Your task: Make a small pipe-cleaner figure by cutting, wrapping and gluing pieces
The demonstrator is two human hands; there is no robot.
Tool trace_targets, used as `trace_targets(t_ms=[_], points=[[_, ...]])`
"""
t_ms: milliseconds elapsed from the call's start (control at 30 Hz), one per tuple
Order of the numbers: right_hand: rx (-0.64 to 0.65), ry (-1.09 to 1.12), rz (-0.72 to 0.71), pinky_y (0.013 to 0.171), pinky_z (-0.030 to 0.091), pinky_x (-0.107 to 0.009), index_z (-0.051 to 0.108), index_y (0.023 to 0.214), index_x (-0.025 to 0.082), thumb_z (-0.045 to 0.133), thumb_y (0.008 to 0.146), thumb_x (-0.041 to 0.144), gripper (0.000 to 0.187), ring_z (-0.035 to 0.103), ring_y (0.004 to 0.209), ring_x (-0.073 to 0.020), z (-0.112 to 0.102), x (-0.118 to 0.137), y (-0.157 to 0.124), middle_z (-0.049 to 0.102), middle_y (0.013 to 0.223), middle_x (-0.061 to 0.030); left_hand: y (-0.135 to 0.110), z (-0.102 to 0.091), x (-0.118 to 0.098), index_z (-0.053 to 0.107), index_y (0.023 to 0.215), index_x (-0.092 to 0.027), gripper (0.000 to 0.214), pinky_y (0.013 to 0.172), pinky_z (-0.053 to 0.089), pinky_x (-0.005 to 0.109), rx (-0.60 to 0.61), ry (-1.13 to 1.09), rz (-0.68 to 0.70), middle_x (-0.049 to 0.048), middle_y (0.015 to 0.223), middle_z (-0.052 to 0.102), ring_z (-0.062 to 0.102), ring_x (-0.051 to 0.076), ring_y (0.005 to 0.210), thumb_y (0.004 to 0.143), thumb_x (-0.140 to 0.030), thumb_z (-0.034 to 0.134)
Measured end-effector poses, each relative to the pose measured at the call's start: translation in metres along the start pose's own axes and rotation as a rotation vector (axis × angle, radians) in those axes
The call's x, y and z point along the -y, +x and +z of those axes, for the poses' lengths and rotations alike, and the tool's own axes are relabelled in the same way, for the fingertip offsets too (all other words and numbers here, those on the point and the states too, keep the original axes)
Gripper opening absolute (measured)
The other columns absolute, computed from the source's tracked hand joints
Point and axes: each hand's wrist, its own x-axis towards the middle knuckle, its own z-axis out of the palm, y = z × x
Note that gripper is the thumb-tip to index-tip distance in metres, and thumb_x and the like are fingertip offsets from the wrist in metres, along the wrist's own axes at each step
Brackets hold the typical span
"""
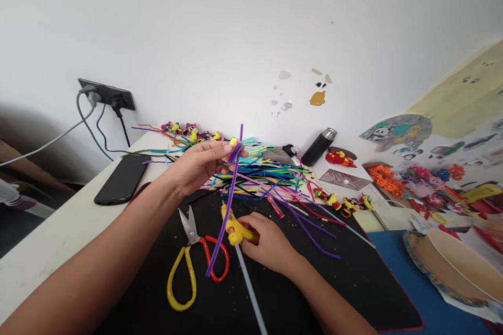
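Note:
Between the fingertips of my left hand (206, 162) is a small purple and yellow piece (234, 151), apparently made of pipe cleaner. A long purple pipe cleaner (225, 220) runs down from it. Lower down, my right hand (267, 241) is wrapped round the handle of a yellow hot glue gun (233, 227), with its nozzle pointing away from me. A pale glue stick (251, 293) sticks out of the gun's back end. Scissors (192, 238) with one yellow and one red handle lie partly open on the black mat (141, 282), left of the gun.
Behind my hands is a heap of colourful pipe cleaners (271, 172). A black phone (121, 180) lies at left, below a wall socket (106, 94) with plugged cables. A black flask (319, 146), a white box (343, 174) and small finished figures (346, 204) stand at right.

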Motion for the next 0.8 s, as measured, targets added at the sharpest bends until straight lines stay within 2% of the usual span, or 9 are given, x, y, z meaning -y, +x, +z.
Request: trace_targets(t_ms=[67, 167, 267, 367, 567, 633, 700, 800], points=[[-0.059, 0.222, 0.087, 0.076, 0.048, -0.03, 0.075, 0.114, 0.021, 0.07, 0.083, 0.02, 0.031, 0.063, 0.085, -0.02, 0.001, -0.008, -0.008, 0.068, 0.096, -0.0033, 0.001, 0.001, 0.002, 0.086, 0.096, -0.015, 0.031, 0.059, 0.05, 0.022, -0.003, 0.0, -0.016, 0.0132, 0.105, 0.082, 0.064, 0.014, 0.069, 0.079, -0.041, 0.091], [-0.037, 0.61, 0.233, 0.069, 0.045, -0.03, 0.074, 0.104, 0.018, 0.075, 0.086, 0.035, 0.025, 0.06, 0.072, -0.0176, 0.003, -0.016, -0.014, 0.066, 0.083, -0.0016, 0.002, 0.003, 0.006, 0.085, 0.094, -0.015, 0.03, 0.059, 0.05, 0.023, -0.013, 0.019, -0.052, 0.0133, 0.105, 0.082, 0.064, 0.014, 0.068, 0.08, -0.042, 0.09], [-0.083, 0.987, 0.304, 0.065, 0.043, -0.029, 0.073, 0.097, 0.015, 0.079, 0.085, 0.052, 0.038, 0.059, 0.065, -0.0154, 0.004, -0.019, -0.015, 0.068, 0.082, -0.0034, 0.001, 0.004, 0.008, 0.085, 0.092, -0.015, 0.028, 0.058, 0.049, 0.024, -0.025, 0.041, -0.056, 0.0129, 0.105, 0.082, 0.063, 0.014, 0.067, 0.081, -0.041, 0.09], [-0.211, 1.205, 0.323, 0.059, 0.039, -0.027, 0.073, 0.096, 0.014, 0.085, 0.082, 0.054, 0.044, 0.053, 0.058, -0.0121, 0.005, -0.02, -0.016, 0.063, 0.075, -0.0008, 0.002, 0.004, 0.011, 0.085, 0.092, -0.016, 0.027, 0.058, 0.048, 0.024, -0.036, 0.072, -0.059, 0.0117, 0.102, 0.082, 0.063, 0.015, 0.069, 0.08, -0.04, 0.09], [-0.395, 1.309, 0.396, 0.051, 0.035, -0.025, 0.067, 0.088, 0.016, 0.09, 0.079, 0.055, 0.046, 0.044, 0.049, -0.0087, -0.003, -0.024, -0.013, 0.053, 0.063, 0.0052, 0.006, -0.003, 0.019, 0.085, 0.089, -0.019, 0.031, 0.064, 0.048, 0.027, -0.004, 0.272, -0.131, 0.0085, 0.088, 0.079, 0.062, 0.018, 0.072, 0.081, -0.048, 0.088], [-0.428, 1.321, 0.385, 0.049, 0.034, -0.024, 0.069, 0.093, 0.015, 0.09, 0.078, 0.058, 0.05, 0.044, 0.047, -0.0087, -0.01, -0.025, -0.008, 0.054, 0.061, 0.0053, 0.006, -0.005, 0.021, 0.086, 0.093, -0.019, 0.034, 0.069, 0.049, 0.029, 0.063, 0.428, -0.165, 0.0072, 0.084, 0.077, 0.063, 0.02, 0.076, 0.083, -0.052, 0.086], [-0.446, 1.322, 0.352, 0.049, 0.034, -0.023, 0.07, 0.094, 0.015, 0.088, 0.079, 0.063, 0.053, 0.046, 0.046, -0.0088, -0.018, -0.023, 0.0, 0.055, 0.06, 0.0046, 0.006, -0.005, 0.023, 0.085, 0.096, -0.021, 0.035, 0.073, 0.048, 0.029, 0.129, 0.555, -0.198, 0.0055, 0.089, 0.077, 0.063, 0.021, 0.081, 0.087, -0.055, 0.081], [-0.464, 1.309, 0.28, 0.047, 0.034, -0.022, 0.071, 0.095, 0.015, 0.083, 0.081, 0.069, 0.057, 0.048, 0.045, -0.0089, -0.03, -0.015, 0.018, 0.057, 0.058, 0.0041, 0.005, -0.005, 0.023, 0.083, 0.092, -0.023, 0.035, 0.073, 0.046, 0.029, 0.215, 0.635, -0.268, 0.0022, 0.084, 0.072, 0.059, 0.02, 0.078, 0.091, -0.057, 0.076]])
